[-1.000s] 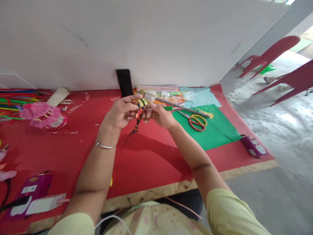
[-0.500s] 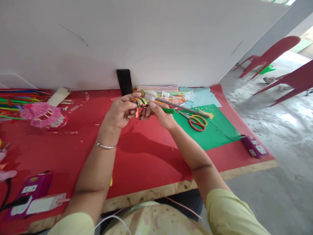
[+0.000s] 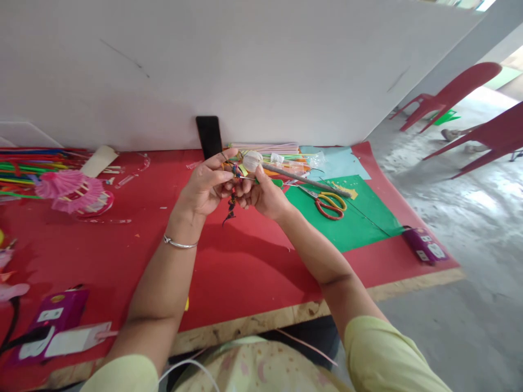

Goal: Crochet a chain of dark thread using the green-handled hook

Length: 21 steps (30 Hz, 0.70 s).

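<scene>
My left hand [image 3: 205,184] is closed in a pinch on a small multicoloured braided cord [image 3: 231,206], whose dark, knotted end dangles below the fingers. Close against it, my right hand [image 3: 267,193] grips a thin metal tool with a green handle [image 3: 278,183]. The metal shaft points left and its tip meets the cord; the tip's shape is too small to tell. Just behind the hands lies a mallet-like stick with a pale round head [image 3: 252,160] and a grey shaft. Fingers hide part of the cord.
Scissors [image 3: 330,207] lie on a green sheet [image 3: 355,231] at right. A phone [image 3: 209,136] leans on the wall. Pink pleated craft [image 3: 73,191] and coloured sticks [image 3: 28,169] are at left. Purple boxes [image 3: 425,244] sit near the table's edges.
The braided cord's dark end now hangs lower and shows more clearly beneath the fingers. My right hand and the green handle have shifted slightly left, and the metal shaft shows more plainly.
</scene>
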Each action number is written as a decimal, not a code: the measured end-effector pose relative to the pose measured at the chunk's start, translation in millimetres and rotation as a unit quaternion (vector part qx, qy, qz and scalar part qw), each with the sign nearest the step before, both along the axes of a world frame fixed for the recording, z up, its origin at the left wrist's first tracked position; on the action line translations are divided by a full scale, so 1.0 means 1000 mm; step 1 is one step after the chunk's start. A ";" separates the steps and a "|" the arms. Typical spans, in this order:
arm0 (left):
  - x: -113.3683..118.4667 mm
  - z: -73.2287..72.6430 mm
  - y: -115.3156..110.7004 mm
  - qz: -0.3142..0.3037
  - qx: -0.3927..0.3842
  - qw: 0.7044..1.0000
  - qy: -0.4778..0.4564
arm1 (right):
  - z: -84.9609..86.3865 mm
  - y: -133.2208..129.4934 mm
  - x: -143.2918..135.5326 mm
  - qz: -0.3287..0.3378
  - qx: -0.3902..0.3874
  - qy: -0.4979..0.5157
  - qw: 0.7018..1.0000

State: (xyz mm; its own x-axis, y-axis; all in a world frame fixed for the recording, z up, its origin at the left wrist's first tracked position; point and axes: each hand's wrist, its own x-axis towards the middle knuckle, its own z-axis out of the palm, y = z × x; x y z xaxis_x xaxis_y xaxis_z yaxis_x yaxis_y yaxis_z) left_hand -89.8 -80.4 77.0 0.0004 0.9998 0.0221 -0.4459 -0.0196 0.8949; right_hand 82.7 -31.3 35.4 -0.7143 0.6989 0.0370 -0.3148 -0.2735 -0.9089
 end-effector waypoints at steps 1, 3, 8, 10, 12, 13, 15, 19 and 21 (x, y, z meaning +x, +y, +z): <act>0.000 0.000 0.000 -0.002 0.006 1.000 0.004 | -0.001 0.000 0.000 -0.007 0.007 -0.006 1.000; -0.001 0.000 0.000 0.002 0.013 1.000 0.012 | -0.002 -0.001 0.002 -0.020 0.038 -0.021 0.999; 0.001 -0.004 0.003 0.051 0.005 0.998 0.035 | 0.001 -0.001 0.010 -0.142 0.300 -0.093 0.939; 0.004 -0.004 0.003 0.067 -0.001 0.997 0.043 | 0.005 0.000 0.014 -0.233 0.423 -0.095 0.871; 0.006 -0.003 0.001 0.074 -0.008 0.996 0.045 | 0.008 0.001 0.017 -0.272 0.496 -0.076 0.821; 0.007 -0.002 0.001 0.076 -0.012 0.996 0.046 | 0.008 0.002 0.019 -0.269 0.514 -0.066 0.812; 0.007 0.000 -0.001 0.079 -0.017 0.995 0.052 | 0.010 0.004 0.023 -0.240 0.526 -0.061 0.813; 0.004 0.001 -0.001 0.073 -0.028 0.996 0.050 | 0.009 0.004 0.028 -0.210 0.505 -0.087 0.833; 0.004 0.001 0.000 0.046 -0.042 0.998 0.027 | 0.008 0.003 0.027 -0.212 0.507 -0.091 0.830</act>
State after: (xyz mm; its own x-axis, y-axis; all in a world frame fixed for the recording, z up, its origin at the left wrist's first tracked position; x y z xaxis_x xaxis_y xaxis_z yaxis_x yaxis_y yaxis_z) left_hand -86.3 -80.5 77.6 -0.0934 0.9939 -0.0585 -0.3963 0.0168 0.9180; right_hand 110.0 -28.2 42.9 -0.4707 0.5646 0.6780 -0.0188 0.7619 -0.6475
